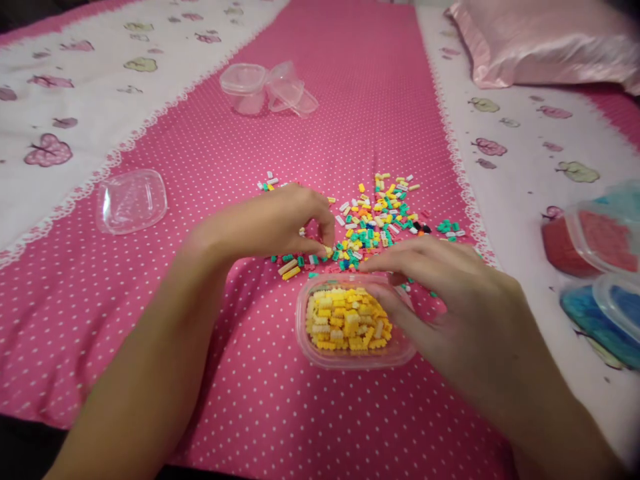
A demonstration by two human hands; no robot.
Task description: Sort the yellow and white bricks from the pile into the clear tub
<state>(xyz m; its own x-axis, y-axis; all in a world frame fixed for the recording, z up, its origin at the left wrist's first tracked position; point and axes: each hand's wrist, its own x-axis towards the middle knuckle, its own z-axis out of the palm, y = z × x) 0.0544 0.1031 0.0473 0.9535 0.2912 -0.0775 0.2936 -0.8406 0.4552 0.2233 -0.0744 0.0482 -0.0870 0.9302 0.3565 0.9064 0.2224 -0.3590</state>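
A mixed heap of small toy bricks (pixel 370 220) in yellow, green, white, pink and other colours lies spread on the pink bedsheet. At its near left side my left hand (pixel 295 223) pinches a pale yellow brick (pixel 328 252) between thumb and index finger. In front of the heap stands a clear plastic container (pixel 350 361), filled with yellow bricks (pixel 347 320). My right hand (pixel 445 293) reaches over the container's right side, fingers stretched toward the heap and thumb apart from them. I see nothing held in it, though its palm side is hidden.
A clear lid (pixel 132 202) lies at the left. Farther back are stacked clear containers (pixel 245 87) and more clear pieces (pixel 290 92). At the right edge sit a container of red bricks (pixel 590 240) and one of blue bricks (pixel 600 320). A pink satin pillow (pixel 550 43) rests at the back right.
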